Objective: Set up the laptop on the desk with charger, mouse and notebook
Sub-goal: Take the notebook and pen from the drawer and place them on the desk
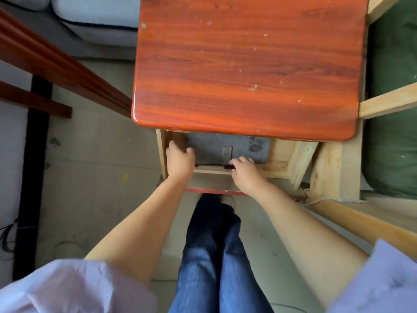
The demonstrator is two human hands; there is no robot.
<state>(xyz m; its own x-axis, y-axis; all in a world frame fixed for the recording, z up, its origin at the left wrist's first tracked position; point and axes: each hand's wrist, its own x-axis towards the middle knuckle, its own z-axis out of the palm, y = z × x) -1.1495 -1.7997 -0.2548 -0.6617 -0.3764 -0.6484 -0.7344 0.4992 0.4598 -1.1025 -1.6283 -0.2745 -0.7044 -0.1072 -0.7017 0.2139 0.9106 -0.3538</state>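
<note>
A grey closed laptop point(228, 145) lies flat in the pulled-out drawer point(214, 171) under the front edge of the red-brown wooden desk point(246, 64). My left hand point(179, 159) grips the laptop's left edge, fingers curled over it. At the laptop's near edge, my right hand point(244, 171) curls its fingers around the rim. The far part of the laptop is hidden beneath the desktop. No charger, mouse or notebook shows in view.
A pale wooden frame point(388, 102) with a green bundle point(394, 143) stands to the right of the desk. A grey sofa cushion point(94, 16) lies at the back left, dark red rails point(56, 62) at left. My legs stand below the drawer.
</note>
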